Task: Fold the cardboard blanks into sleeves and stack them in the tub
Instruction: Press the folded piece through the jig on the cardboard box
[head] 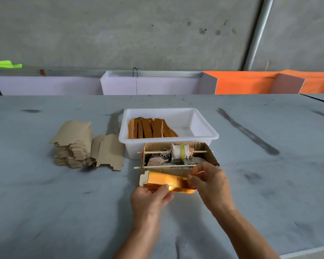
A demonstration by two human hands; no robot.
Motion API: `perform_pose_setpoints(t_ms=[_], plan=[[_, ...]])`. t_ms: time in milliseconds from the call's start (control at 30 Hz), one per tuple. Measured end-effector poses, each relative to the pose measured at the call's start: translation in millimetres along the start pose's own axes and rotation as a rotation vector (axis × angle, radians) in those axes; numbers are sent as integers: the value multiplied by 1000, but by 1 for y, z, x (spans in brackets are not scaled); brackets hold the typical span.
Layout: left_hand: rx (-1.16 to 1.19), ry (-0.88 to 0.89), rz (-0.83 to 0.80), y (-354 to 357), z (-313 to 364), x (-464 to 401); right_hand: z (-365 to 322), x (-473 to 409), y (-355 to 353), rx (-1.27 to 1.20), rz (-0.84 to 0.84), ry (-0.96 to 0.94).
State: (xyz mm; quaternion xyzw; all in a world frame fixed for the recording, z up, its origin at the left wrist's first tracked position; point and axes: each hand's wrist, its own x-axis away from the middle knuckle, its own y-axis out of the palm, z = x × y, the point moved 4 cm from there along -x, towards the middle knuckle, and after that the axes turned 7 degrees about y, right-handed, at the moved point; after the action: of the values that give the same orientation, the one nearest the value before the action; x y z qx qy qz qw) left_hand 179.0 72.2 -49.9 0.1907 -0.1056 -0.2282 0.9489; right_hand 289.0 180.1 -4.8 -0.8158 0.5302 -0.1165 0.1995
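Note:
A gold-faced cardboard blank (pixel 164 180) is held partly folded just above the table in front of me. My left hand (pixel 151 198) pinches its near edge with thumb on top. My right hand (pixel 209 182) pinches its right end between thumb and fingers. Behind it, a white plastic tub (pixel 204 136) holds several folded gold sleeves (pixel 151 128) leaning in its left half. A tall stack of flat brown blanks (pixel 73 143) lies to the left, with a few loose blanks (pixel 110 152) fanned out beside it.
An open cardboard box (pixel 211 156) sits between the tub and my hands, with a wrapped roller (pixel 180 151) on thin wooden sticks across it. White and orange panels (pixel 241 83) line the table's far edge under a concrete wall.

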Motion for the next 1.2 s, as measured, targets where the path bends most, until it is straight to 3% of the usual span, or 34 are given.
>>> perform_pose_setpoints(t_ms=[133,333,533,1200], plan=[[21,-3,47,-8,7,3,8,0,-2,80,31,-18],[117,78,40,-10,18,10,-3,28,-7,-264,44,-133],[135,84,3,0,13,25,-6,45,14,-520,-125,-87],[66,110,4,-6,13,25,-14,42,21,-432,-276,-116]])
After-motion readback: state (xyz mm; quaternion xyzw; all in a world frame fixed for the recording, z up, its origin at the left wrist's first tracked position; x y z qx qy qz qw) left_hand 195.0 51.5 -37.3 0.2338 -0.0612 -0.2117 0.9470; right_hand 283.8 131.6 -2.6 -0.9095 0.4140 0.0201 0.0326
